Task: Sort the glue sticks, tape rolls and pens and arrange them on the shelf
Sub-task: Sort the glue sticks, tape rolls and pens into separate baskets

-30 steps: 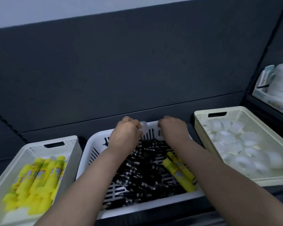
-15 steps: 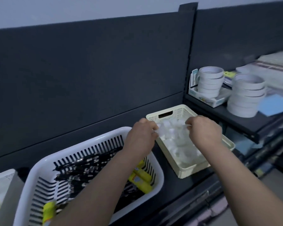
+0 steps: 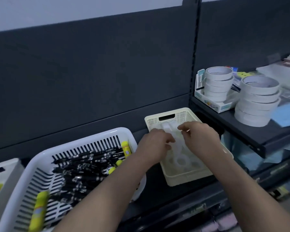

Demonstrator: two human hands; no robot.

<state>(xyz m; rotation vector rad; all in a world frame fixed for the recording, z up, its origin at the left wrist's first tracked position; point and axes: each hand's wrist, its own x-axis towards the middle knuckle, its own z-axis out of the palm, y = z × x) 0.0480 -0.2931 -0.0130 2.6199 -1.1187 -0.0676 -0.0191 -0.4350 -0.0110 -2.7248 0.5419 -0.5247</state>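
Observation:
Both my hands hover inside the cream basket (image 3: 187,179), which holds several clear tape rolls (image 3: 180,160). My left hand (image 3: 155,145) sits over the basket's left side with fingers loosely bent and nothing plainly gripped. My right hand (image 3: 200,137) is over the middle, fingers relaxed and pointing left. One clear roll (image 3: 166,127) lies by the basket's back wall, just beyond the fingertips. To the left, the white slotted basket (image 3: 40,158) holds several black pens (image 3: 84,166) and a few yellow glue sticks (image 3: 39,210).
A grey bin (image 3: 5,174) with a yellow glue stick shows at the far left edge. A higher shelf (image 3: 251,131) on the right carries two stacks of white tape rolls (image 3: 258,101), a small box and papers. A dark back panel rises behind the baskets.
The view has swung right. Both hands carried clear tape rolls from the pen basket to the cream basket, dropped lower into it, and their fingers have loosened.

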